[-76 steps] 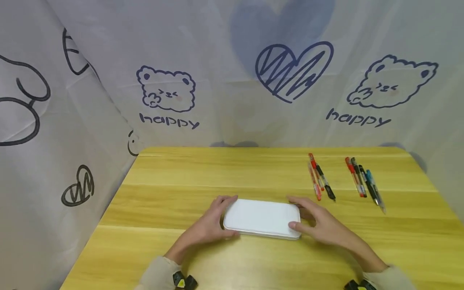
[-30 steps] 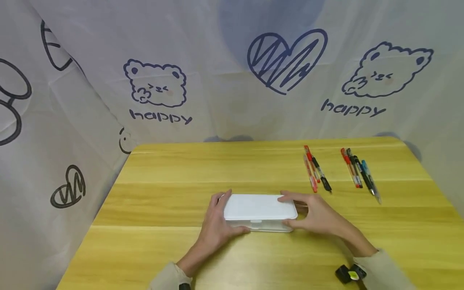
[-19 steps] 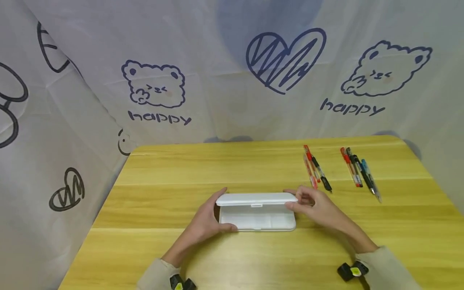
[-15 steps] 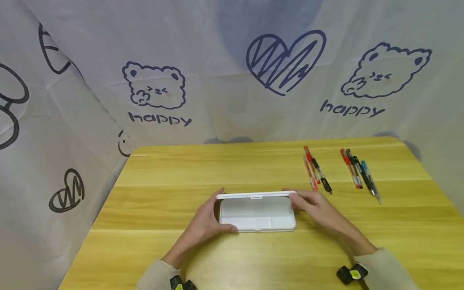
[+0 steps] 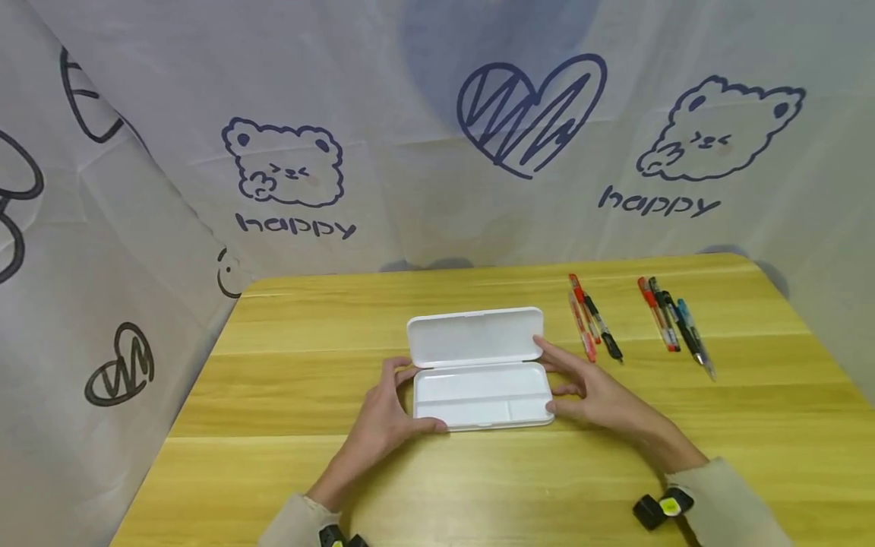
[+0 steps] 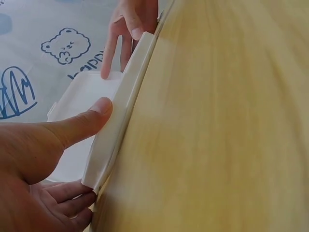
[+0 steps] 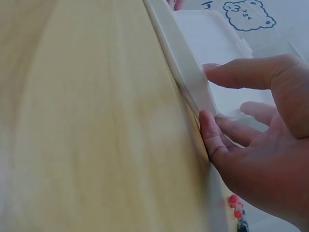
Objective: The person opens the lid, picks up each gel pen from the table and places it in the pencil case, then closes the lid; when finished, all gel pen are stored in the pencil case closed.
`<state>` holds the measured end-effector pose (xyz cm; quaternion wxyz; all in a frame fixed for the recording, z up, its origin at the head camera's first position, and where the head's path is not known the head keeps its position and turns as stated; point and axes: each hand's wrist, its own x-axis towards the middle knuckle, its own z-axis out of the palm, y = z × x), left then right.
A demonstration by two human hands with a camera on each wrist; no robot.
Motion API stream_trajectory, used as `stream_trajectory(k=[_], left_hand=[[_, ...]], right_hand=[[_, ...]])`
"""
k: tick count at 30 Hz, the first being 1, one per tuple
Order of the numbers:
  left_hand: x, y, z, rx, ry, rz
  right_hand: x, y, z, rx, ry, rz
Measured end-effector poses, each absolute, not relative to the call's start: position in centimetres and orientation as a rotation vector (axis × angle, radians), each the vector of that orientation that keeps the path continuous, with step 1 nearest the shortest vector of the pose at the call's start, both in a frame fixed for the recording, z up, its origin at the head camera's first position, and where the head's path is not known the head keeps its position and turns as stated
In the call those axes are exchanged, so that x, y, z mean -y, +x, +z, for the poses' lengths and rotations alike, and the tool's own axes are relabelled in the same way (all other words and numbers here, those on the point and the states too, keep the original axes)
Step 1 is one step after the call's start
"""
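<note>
Below centre, left hand [image 5: 380,418] and right hand [image 5: 604,399] fingers held the pencil case [image 5: 461,412]; slipping could've dropped its lid [image 5: 472,339].

You can come down into the box [image 5: 461,412] from above at mid-frame, or slide along the table [image 5: 492,486] at lower centre. Behind, its opened lid [image 5: 475,338] blocks you; the left hand [image 5: 379,419] and right hand [image 5: 598,396] crowd the ends. At right, a gap separates three pens [image 5: 602,328] from four pens [image 5: 685,330].
</note>
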<state>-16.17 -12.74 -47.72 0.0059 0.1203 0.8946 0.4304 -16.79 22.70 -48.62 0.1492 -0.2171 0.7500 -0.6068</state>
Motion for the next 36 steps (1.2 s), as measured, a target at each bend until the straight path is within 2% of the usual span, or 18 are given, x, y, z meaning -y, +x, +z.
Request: stream_trajectory(k=[15,22,30,36], left_hand=[[14.7,-16.3,-47.5,-2.822,0.440,1.245],[14.1,-16.4,-47.8,-2.829,0.492,1.234],[13.6,-16.5,-47.8,-2.805,0.448,1.253],[13.6,-16.7,-47.7,-2.805,0.460,1.257]], right_hand=[[-21.5,-17.5,-48.8,-2.093,-0.643,-1.764],[-22.8,-17.1,-48.4,-2.149,-0.634,-1.785],[-28.5,-17.8,-45.5,-2.729,-0.433,-1.853],[-33.7,-18.0,-44.9,-3.079,-0.026,-1.772]])
